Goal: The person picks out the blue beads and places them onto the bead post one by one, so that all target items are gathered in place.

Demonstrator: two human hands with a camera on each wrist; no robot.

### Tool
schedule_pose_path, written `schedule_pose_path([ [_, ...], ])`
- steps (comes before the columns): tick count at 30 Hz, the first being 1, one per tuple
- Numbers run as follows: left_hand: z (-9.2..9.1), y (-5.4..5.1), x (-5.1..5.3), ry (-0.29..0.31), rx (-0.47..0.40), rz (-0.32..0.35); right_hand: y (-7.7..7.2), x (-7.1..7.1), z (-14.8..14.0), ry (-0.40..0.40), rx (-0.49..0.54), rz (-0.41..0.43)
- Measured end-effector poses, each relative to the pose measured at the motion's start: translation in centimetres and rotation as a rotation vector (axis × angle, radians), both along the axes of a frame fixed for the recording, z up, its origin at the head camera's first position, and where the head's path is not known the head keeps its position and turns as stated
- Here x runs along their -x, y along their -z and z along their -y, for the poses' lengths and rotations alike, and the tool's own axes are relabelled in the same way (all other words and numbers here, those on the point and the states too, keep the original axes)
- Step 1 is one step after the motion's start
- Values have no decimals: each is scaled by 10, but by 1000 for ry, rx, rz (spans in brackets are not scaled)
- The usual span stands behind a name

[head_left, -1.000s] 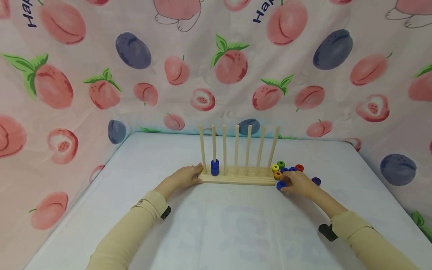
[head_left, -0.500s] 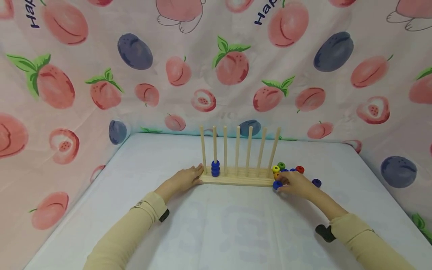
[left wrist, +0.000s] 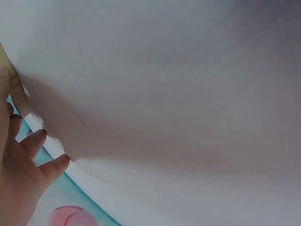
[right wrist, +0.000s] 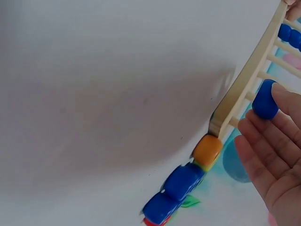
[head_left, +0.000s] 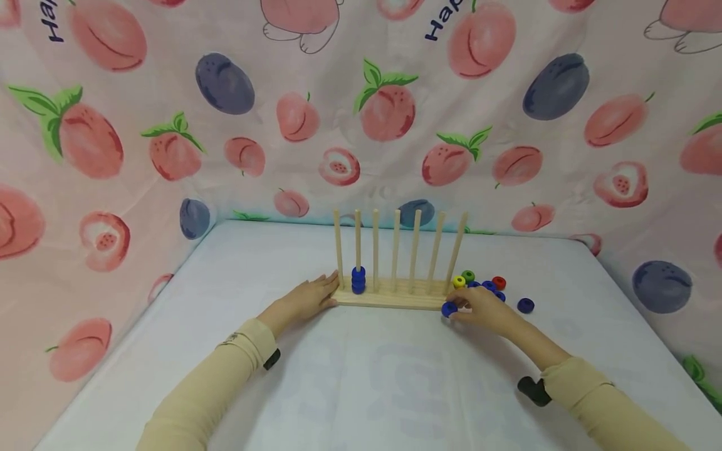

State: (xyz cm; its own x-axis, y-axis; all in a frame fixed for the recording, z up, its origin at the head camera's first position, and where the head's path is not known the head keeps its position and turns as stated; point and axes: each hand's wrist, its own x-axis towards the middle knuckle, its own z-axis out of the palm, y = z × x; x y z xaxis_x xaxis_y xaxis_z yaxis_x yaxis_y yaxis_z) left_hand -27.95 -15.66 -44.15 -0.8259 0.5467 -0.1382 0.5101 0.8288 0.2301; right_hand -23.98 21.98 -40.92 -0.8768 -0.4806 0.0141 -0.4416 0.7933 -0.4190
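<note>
A wooden peg stand (head_left: 395, 302) with several upright pegs lies across the white table. My left hand (head_left: 304, 299) rests at its left end, fingers spread and touching the base; the left wrist view catches only a corner of the wood beside them. Blue beads are stacked on the second peg from the left (head_left: 358, 280). With thumb and fingertips my right hand (head_left: 485, 307) pinches a blue bead (right wrist: 265, 100), held just in front of the base's right end. An orange bead (right wrist: 207, 149), hidden in the head view, sits by the base's end in the right wrist view.
Loose beads lie right of the stand: yellow (head_left: 459, 282), green (head_left: 468, 275), red (head_left: 499, 283) and several blue ones. One blue bead (head_left: 526, 305) lies apart, farther right. A fruit-print cloth (head_left: 338, 94) hangs behind the table.
My right hand has moved left with the blue bead, from beyond the base's right end to in front of it. My left hand stays at the stand's left end.
</note>
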Motion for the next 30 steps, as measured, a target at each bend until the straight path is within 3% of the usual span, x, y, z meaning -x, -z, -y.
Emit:
schedule_pose_path([
  [9,-1,-8,-1,0,0,54,-3,-4,12,-24,66,-69],
  [15,-2,-9,0,11,4,54,-5,-4,19,-52,107,-50],
  [22,-1,-11,5,35,-1,32,-11,-1,36,-46,82,-50],
  [30,0,-10,4,18,-13,53,-18,6,64,-128,82,-100],
])
